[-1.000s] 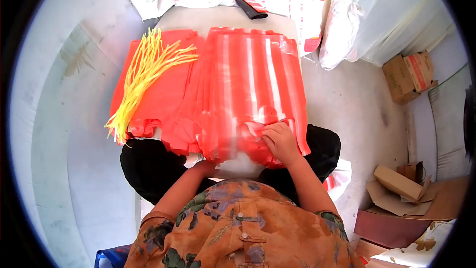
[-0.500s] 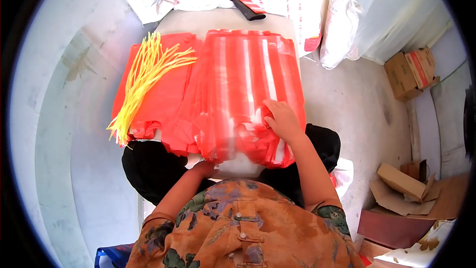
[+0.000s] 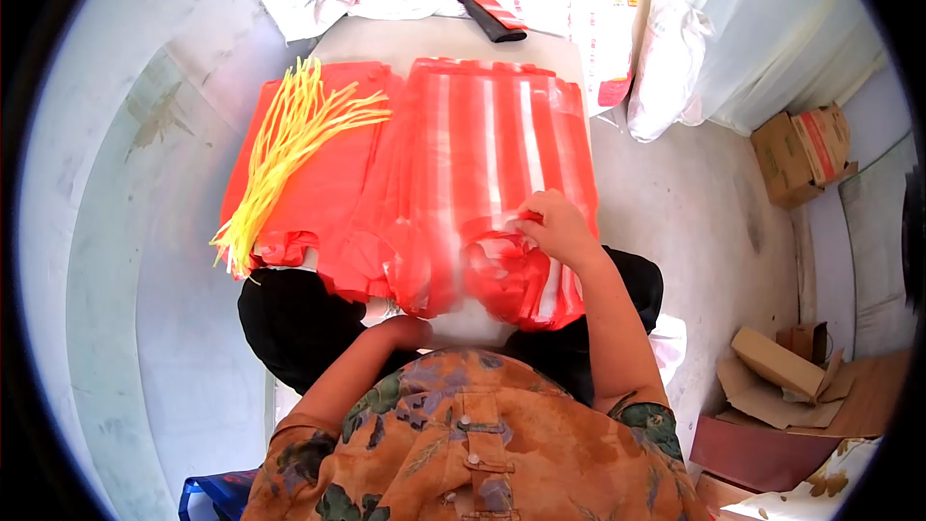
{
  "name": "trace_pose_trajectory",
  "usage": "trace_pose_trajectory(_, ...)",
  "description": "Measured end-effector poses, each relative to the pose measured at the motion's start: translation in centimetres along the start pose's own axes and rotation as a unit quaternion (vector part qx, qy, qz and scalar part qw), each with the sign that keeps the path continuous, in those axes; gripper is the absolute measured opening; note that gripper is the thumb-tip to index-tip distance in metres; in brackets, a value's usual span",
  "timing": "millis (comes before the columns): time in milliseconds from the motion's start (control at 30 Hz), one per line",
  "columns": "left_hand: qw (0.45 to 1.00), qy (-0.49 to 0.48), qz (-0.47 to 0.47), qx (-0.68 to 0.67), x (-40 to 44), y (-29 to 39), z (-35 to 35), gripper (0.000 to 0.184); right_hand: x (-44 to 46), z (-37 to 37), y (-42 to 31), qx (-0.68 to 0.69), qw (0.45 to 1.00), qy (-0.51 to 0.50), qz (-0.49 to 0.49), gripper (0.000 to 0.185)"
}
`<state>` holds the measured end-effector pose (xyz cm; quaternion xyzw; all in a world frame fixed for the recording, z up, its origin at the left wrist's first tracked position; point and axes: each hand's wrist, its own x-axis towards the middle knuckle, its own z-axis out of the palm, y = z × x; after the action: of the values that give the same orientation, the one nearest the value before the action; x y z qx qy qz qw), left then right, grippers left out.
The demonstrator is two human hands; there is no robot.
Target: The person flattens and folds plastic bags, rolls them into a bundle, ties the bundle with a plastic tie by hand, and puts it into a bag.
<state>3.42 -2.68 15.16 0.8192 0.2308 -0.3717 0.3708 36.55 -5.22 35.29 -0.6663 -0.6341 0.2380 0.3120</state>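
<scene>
Striped red stack (image 3: 468,135), thin plastic by the look of it, lay in front of the person on a pale surface (image 3: 371,37), its near edge out over the lap. Right hand (image 3: 562,232) was at the near right part of that stack, thumb and fingertips drawn together, seemingly pinching a red edge; tips partly hidden, so layer count couldn't be told. Just below the hand the near corner was bunched and curled. Left hand (image 3: 407,332) was low by the stack's near edge, between the knees; its fingers didn't show, so I couldn't tell whether they were spread, closed or holding anything.

Risks, as I judged them: slick, thin layers could have slid out of the pinch, or two could have come up together, since the edges lay so close. A hard pull on the bunched corner could have stretched or torn it. With the near edge overhanging, a tug towards the body could have skewed the pile or dropped layers onto the dark trousers (image 3: 301,323). Plain red stack (image 3: 338,169) met the striped one on the left; dragging there could have shifted the loose yellow strips (image 3: 280,159) on top.
</scene>
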Motion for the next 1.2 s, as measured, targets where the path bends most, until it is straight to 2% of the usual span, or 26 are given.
trace_pose_trajectory(67,0.998,0.017,0.064,-0.012,-1.2,0.5,-0.4,0.042,0.0,0.0,-0.6,-0.013,1.0,0.011,-0.012,0.026)
trace_pose_trajectory(167,0.982,0.076,0.118,-0.129,-5.2,2.6,-1.8,0.04,0.0,0.5,-0.6,0.018,0.998,0.044,-0.035,0.027)
trace_pose_trajectory(267,0.936,0.103,0.2,-0.27,-8.7,3.6,-3.4,0.037,-0.2,0.8,-0.8,0.032,0.996,0.072,-0.041,0.024)
trace_pose_trajectory(367,0.816,0.162,0.265,-0.487,-12.0,4.5,-5.4,0.036,-1.0,0.4,-2.7,0.137,0.984,0.101,0.053,0.015)
trace_pose_trajectory(467,0.646,0.23,0.264,-0.678,-13.4,4.4,-7.0,0.039,-1.2,0.2,-2.0,0.111,0.988,0.107,0.017,0.015)
trace_pose_trajectory(567,0.595,0.393,0.236,-0.66,-13.3,5.2,-9.2,0.042,-1.3,0.2,-0.9,0.058,0.993,0.099,-0.008,0.016)
trace_pose_trajectory(600,0.606,0.403,0.221,-0.649,-13.4,5.8,-10.2,0.049,-1.3,0.1,-0.8,0.055,0.994,0.097,-0.014,0.016)
trace_pose_trajectory(700,0.567,0.411,0.2,-0.685,-11.8,6.6,-12.0,0.055,-1.2,0.1,-0.5,0.056,0.994,0.092,-0.022,0.015)
trace_pose_trajectory(800,0.54,0.39,0.204,-0.717,-9.9,7.0,-13.7,0.056,-1.3,0.1,-0.6,0.084,0.992,0.092,-0.011,0.015)
trace_pose_trajectory(900,0.517,0.369,0.261,-0.727,-6.8,6.2,-15.3,0.05,-1.5,-0.1,-0.8,0.122,0.989,0.088,0.0,0.014)
trace_pose_trajectory(1000,0.499,0.361,0.212,-0.759,-7.9,8.3,-17.0,0.045,-1.3,-0.3,-0.7,0.156,0.984,0.08,0.007,0.015)
trace_pose_trajectory(1100,0.507,0.385,0.161,-0.754,-7.2,8.2,-17.6,0.047,-1.2,-0.3,-1.1,0.209,0.974,0.09,0.006,0.013)
trace_pose_trajectory(1200,0.529,0.381,0.152,-0.743,-6.9,7.7,-17.6,0.059,-1.2,-0.2,-1.3,0.227,0.967,0.114,-0.019,0.01)
